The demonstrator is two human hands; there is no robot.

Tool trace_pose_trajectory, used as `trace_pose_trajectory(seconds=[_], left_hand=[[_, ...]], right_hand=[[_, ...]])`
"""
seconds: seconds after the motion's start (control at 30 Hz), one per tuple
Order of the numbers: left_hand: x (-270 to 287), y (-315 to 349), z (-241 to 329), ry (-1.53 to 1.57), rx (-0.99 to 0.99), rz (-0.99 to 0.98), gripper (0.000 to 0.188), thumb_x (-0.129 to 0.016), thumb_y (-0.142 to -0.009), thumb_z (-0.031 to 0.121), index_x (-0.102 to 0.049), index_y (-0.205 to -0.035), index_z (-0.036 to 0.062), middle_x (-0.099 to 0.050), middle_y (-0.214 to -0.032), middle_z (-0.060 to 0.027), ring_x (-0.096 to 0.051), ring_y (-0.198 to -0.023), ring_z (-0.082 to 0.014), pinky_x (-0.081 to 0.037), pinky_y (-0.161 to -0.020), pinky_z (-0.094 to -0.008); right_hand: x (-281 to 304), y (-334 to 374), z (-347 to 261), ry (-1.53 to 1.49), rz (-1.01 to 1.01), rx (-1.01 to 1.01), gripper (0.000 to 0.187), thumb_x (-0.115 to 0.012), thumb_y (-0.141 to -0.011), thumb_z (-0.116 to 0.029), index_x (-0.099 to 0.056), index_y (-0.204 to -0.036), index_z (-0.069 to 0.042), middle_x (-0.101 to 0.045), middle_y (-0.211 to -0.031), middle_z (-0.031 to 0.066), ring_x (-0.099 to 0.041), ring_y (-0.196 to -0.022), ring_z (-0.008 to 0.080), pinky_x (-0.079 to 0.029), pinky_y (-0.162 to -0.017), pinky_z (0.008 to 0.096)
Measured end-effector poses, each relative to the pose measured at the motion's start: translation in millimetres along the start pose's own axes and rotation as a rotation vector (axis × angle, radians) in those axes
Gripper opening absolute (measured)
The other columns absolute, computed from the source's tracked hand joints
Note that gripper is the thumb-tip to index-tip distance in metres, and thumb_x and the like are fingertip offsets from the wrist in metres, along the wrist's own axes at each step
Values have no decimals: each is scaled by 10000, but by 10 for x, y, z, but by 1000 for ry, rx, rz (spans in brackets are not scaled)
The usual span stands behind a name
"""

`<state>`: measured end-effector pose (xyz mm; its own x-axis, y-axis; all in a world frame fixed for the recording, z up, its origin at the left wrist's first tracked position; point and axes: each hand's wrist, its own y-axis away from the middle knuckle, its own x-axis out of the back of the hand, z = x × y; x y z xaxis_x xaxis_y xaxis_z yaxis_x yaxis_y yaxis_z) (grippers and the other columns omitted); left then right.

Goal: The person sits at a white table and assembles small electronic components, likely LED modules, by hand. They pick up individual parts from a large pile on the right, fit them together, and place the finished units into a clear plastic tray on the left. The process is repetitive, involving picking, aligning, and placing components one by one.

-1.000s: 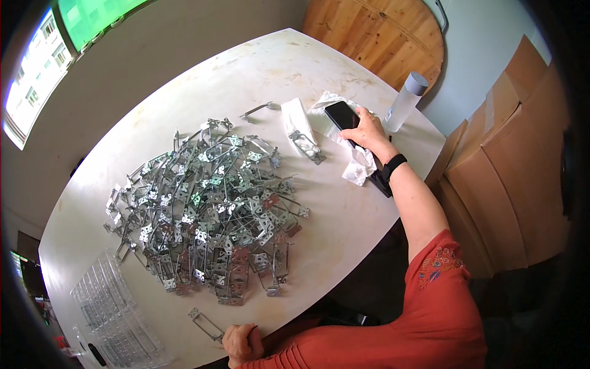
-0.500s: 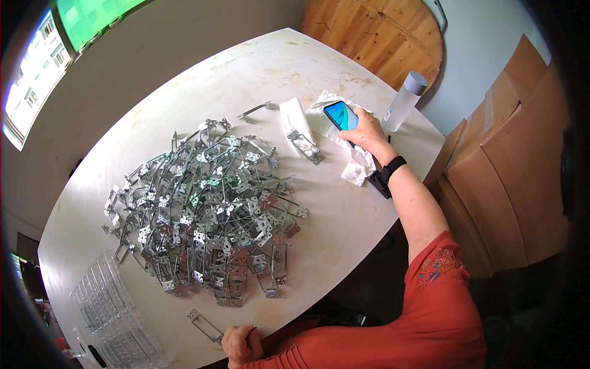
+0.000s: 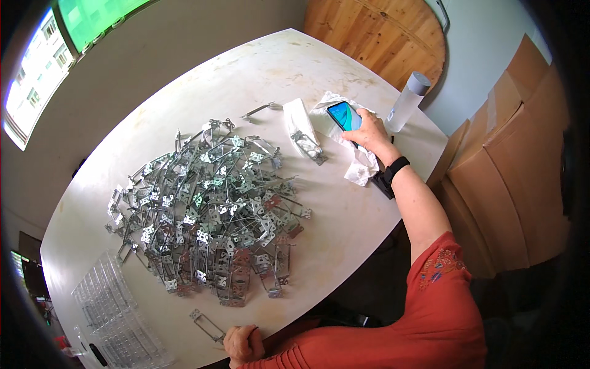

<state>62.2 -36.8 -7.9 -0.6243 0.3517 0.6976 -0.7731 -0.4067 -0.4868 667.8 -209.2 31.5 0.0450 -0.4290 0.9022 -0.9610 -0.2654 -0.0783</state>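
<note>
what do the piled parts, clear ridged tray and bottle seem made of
Piled parts: likely bare steel or another metal, grey with bright glints. Clear ridged tray: probably plastic, glossy and see-through. Bottle: plastic or glass, unclear which; cloudy, translucent body.

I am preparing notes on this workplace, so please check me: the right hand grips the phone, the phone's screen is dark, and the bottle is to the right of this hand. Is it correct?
Not fully. The phone has a lit screen, blue and green, as the head view shows. The right hand does grip it, and the bottle is to the right of this hand.
</note>
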Motion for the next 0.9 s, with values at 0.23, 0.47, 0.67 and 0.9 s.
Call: trace_pose_trajectory(seconds=[0.23,0.47,0.67,0.9], left_hand=[[-11,48,-23,-16,-1,-5,161,-787,-932,17,-775,-1084,69,-750,-903,-121,-694,-705,-341,-576,-675,-431],[1,5,8,21,11,-7,159,-780,-938,6,-762,-1088,55,-737,-888,-137,-681,-691,-346,-564,-657,-437],[-1,28,-20,30,18,-22,166,-779,-941,11,-759,-1100,54,-734,-886,-138,-681,-697,-351,-565,-661,-443],[15,18,5,7,5,-17,155,-782,-945,21,-760,-1096,48,-743,-893,-143,-688,-703,-356,-576,-674,-441]], right_hand=[[16,6,-8,-15,-3,19,1001,-945,-708,-449,-576,-1535,-23,-689,-1475,234,-616,-1360,441,-518,-1154,493],[31,19,-39,2,-18,18,988,-933,-734,-450,-561,-1541,-16,-678,-1490,236,-606,-1367,452,-518,-1147,504],[36,24,-34,-12,-14,10,1018,-940,-737,-434,-523,-1565,-15,-679,-1480,251,-610,-1374,453,-520,-1152,504],[51,47,-104,-29,-5,-6,1077,-948,-728,-396,-455,-1612,-27,-669,-1492,254,-621,-1374,460,-537,-1146,500]])
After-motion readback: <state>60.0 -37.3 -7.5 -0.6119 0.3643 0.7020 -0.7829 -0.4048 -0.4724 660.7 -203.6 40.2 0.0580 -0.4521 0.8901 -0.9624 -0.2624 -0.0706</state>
